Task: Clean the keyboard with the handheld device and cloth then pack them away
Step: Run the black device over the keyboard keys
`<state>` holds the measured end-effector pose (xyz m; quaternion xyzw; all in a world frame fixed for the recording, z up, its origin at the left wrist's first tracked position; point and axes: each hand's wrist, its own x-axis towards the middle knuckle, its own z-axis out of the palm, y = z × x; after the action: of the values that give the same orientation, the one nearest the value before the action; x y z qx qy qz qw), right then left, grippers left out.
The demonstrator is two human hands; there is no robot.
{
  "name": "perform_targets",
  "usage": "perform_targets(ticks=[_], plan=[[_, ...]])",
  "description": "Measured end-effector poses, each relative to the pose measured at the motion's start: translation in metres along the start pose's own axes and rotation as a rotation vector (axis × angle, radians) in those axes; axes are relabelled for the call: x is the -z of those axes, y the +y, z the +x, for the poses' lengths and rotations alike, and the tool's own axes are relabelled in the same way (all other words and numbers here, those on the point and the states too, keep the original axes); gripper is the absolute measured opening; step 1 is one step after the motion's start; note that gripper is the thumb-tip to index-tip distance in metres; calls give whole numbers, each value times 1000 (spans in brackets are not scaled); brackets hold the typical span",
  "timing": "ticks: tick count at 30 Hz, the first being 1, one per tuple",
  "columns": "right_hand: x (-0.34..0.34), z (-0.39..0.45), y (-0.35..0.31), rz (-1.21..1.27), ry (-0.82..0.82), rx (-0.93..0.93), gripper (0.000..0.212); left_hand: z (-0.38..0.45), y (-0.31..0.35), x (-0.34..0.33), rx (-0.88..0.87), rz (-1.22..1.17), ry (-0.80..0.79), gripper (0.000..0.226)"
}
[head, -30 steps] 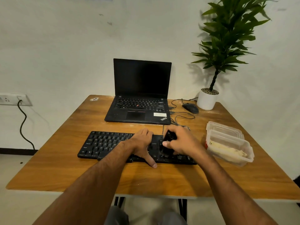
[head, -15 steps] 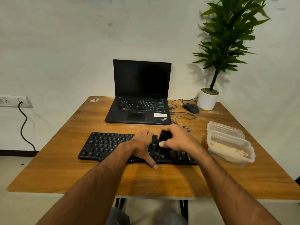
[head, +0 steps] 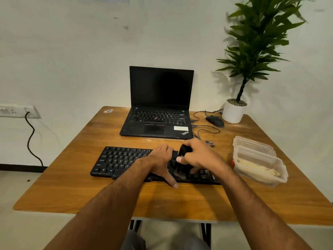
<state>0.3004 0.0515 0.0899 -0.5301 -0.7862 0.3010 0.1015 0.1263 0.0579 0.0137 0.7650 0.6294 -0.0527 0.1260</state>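
A black keyboard (head: 119, 162) lies across the middle of the wooden table (head: 72, 192). My left hand (head: 160, 159) rests flat on its middle keys, fingers spread, thumb reaching over the front edge. My right hand (head: 200, 156) grips a small black handheld device (head: 183, 150) and holds it tilted, its lower end on the keys right of centre. A clear plastic container (head: 259, 165) at the right holds a pale yellowish cloth (head: 255, 167).
An open black laptop (head: 158, 112) stands behind the keyboard. A black mouse (head: 215, 120) with its cable and a white pot with a green plant (head: 234, 110) sit at the back right. A wall socket with a black cord (head: 27, 112) is at the left.
My right hand has slid the device a little to the left along the keys, toward my left hand. The left hand has stayed in place on the keyboard.
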Motion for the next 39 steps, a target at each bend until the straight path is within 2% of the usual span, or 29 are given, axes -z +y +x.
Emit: perform_targets(ticks=[2, 3, 7, 9, 11, 14, 17, 21, 26, 32, 35, 39], plan=[[0, 0, 4, -30, 94, -10, 33, 1, 0, 0, 0, 4, -5, 122], [-2, -1, 5, -30, 90, -15, 33, 1, 0, 0, 2, -1, -10, 125], [-1, -5, 7, 27, -82, -56, 30, 0, -1, 1, 1, -3, -15, 123], [2, -5, 10, 61, 14, -67, 37, -2, -1, 3, -2, 4, -24, 127], [1, -8, 12, -40, 159, -49, 45, -3, -1, 6, 5, 8, -47, 134], [-1, -15, 11, -56, 85, -29, 39, -3, -3, 7, 17, 32, -84, 136], [7, -14, 9, 88, -1, -84, 35, -3, -7, 9, 25, 55, -116, 139], [6, -15, 13, 103, 110, -27, 23, -10, -21, 10, 52, 50, -133, 144], [6, -13, 22, 260, 91, -50, 22, -21, -41, 13, 86, 41, -166, 147], [32, 0, 40, 342, 242, -75, 28, -16, -24, 15, 41, 34, -155, 142], [47, 8, 45, 367, 335, -48, 22, -1, 0, 10, -9, 21, -112, 140], [52, 23, 45, 189, 403, -27, 18, 7, 7, 8, -7, -21, -88, 139]])
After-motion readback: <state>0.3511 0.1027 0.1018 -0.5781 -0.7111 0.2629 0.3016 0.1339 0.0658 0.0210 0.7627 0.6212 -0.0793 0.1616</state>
